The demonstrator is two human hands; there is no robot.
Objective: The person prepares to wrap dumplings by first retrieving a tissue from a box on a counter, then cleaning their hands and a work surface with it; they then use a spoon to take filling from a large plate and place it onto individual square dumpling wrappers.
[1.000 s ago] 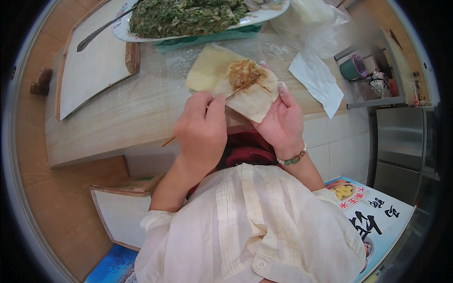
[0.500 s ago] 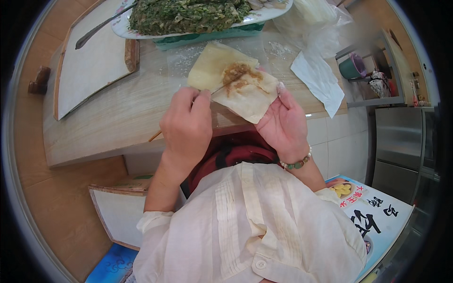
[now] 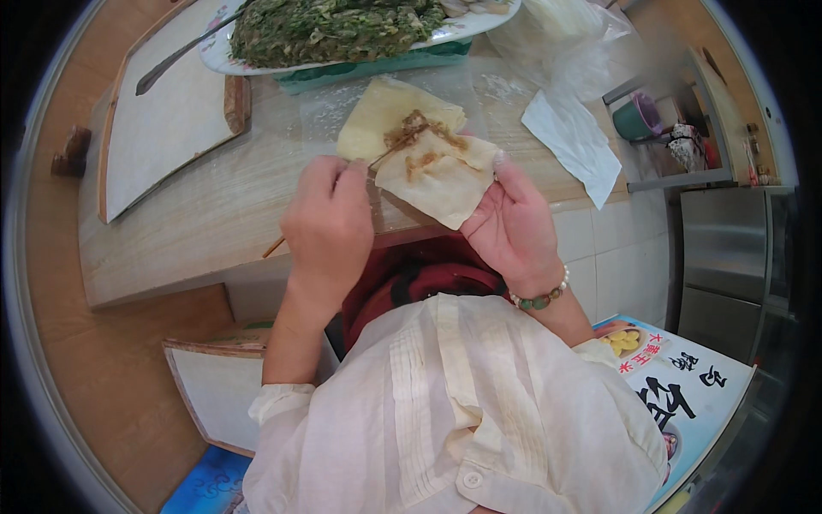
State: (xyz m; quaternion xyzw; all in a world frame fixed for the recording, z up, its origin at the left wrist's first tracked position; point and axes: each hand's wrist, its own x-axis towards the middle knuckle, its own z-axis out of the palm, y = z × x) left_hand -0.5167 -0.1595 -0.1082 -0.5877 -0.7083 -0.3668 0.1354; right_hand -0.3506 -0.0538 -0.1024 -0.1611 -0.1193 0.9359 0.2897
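My right hand [image 3: 514,223] is closed on the right edge of a thin, pale square dough wrapper [image 3: 437,193], thumb on top and palm turned up. Brown paste [image 3: 415,128] is smeared along the wrapper's far part. Behind it lies a yellower wrapper sheet [image 3: 377,120], partly overlapped; how the two are joined I cannot tell. My left hand [image 3: 330,227] pinches a thin stick [image 3: 384,160] whose tip reaches into the paste. Its brown rear end [image 3: 273,248] shows past the wrist side of that hand, and the middle is hidden by my fingers.
A plate of chopped green filling [image 3: 334,34] stands on a green box [image 3: 377,73] at the far side. A white board with a wooden edge [image 3: 167,111] lies left, a metal utensil handle [image 3: 171,64] above it. White paper [image 3: 574,150] and plastic bags [image 3: 561,38] lie right.
My left hand and the stick have shifted slightly left and toward me. The paste has been drawn out more to the left, and the wrapper in my right hand sits a little further left.
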